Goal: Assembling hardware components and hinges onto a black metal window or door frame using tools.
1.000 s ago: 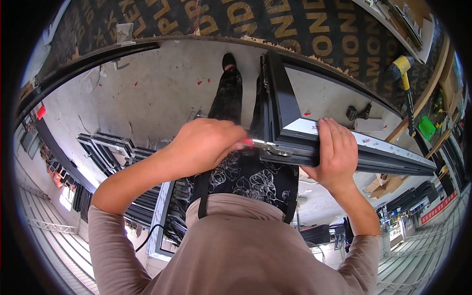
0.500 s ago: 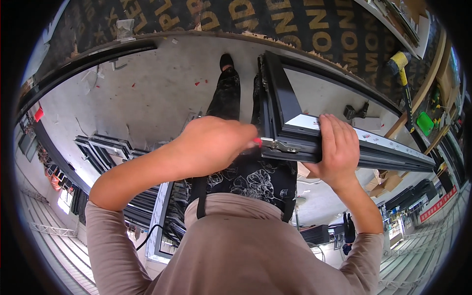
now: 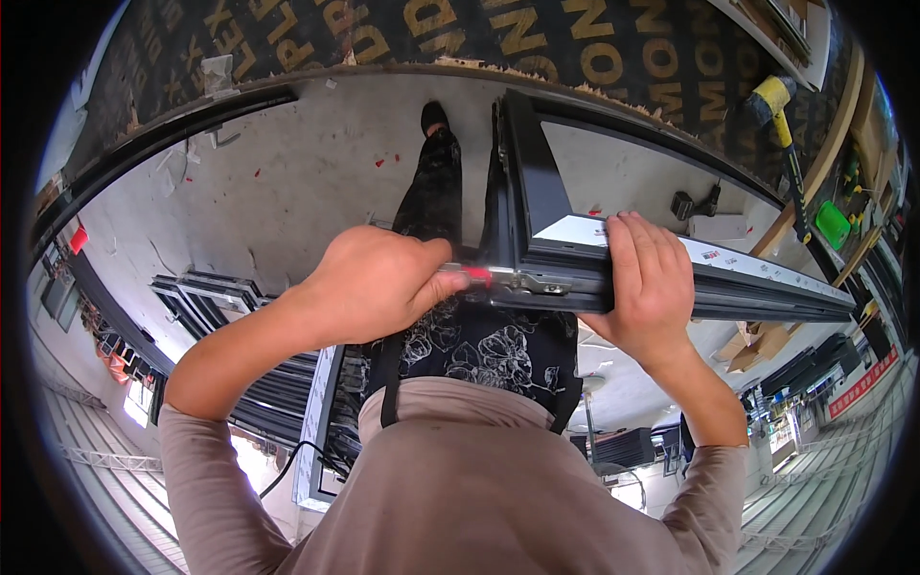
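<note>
My left hand (image 3: 383, 276) is closed, thumb and fingers pinched round a slim, partly clear piece with a bright red part (image 3: 476, 276). Motion blur hides its exact kind. It lies in line with a silver metal fitting (image 3: 539, 284) at the corner of a dark grey window frame (image 3: 546, 182). The frame's mitred corner rests in front of my legs, and one rail with a white protective film strip (image 3: 728, 259) runs off to the right. Wrapped over this rail, my right hand (image 3: 652, 278) grips it, fingers on top and thumb on the near side.
A dark printed board (image 3: 402, 38) forms the bench top ahead, with a chipped edge. On it at the right lies a yellow-and-black hammer (image 3: 784, 144). A cordless drill (image 3: 698, 203) sits on the floor beyond the frame. Stacked dark profiles (image 3: 278, 393) are at my left.
My left hand has moved left, away from the frame corner, and the red part has shifted left with it. The frame has shifted slightly left; my right hand keeps its grip.
</note>
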Available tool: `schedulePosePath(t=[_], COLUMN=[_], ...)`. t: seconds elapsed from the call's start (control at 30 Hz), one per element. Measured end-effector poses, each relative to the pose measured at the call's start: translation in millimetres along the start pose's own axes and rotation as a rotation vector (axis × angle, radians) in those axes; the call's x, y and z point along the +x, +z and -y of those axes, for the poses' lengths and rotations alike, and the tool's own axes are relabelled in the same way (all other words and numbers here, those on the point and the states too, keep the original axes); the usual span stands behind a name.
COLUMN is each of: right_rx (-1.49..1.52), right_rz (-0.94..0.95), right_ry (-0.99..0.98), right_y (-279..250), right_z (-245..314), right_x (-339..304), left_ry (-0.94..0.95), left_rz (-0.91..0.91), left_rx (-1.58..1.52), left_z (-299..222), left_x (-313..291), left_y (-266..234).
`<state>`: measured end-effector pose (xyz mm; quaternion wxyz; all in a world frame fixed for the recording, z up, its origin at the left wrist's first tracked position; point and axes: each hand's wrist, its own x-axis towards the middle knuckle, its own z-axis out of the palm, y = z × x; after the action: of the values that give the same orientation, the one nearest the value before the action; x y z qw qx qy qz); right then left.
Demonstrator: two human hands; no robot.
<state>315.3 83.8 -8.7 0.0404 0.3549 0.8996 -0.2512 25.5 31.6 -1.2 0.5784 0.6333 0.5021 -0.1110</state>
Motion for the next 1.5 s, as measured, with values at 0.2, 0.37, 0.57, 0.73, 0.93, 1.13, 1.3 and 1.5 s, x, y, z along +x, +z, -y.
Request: schedulePosePath(t=[0.2, 0.37, 0.57, 0.73, 0.93, 1.13, 1.3, 1.5], right_rx=[0.013, -0.009, -0.055, -0.084, -0.087, -0.095, -0.1, -0.124], right_rz=[-0.001, 0.003, 0.009, 0.002, -0.008, -0.035, -0.052, -0.062], right_ry=[-0.014, -0.006, -0.004, -0.015, -0.023, -0.024, -0.03, -0.009], right_y=[-1, -1, 2, 3, 2, 4, 4, 3], right_z=[-2, -4, -9, -12, -14, -17, -19, -20], right_x=[-1, -1, -4, -8, -7, -8, -9, -11], left_ry=[-0.03, 0.008, 0.035, 0.022, 0.01, 0.048, 0.106, 0.057], left_rz=[0.057, 0.005, 0.01, 0.067, 0.132, -0.033, -0.195, -0.251], left_rx=[-0.039, -0.069, -0.116, -0.141, -0.145, -0.121, -0.061, -0.067], left_z=[-5, -4, -2, -3, 1, 1, -3, -13], left_x=[4, 7, 13, 15, 20, 15, 16, 19], left_y=[-2, 3, 3, -1, -4, 5, 16, 21])
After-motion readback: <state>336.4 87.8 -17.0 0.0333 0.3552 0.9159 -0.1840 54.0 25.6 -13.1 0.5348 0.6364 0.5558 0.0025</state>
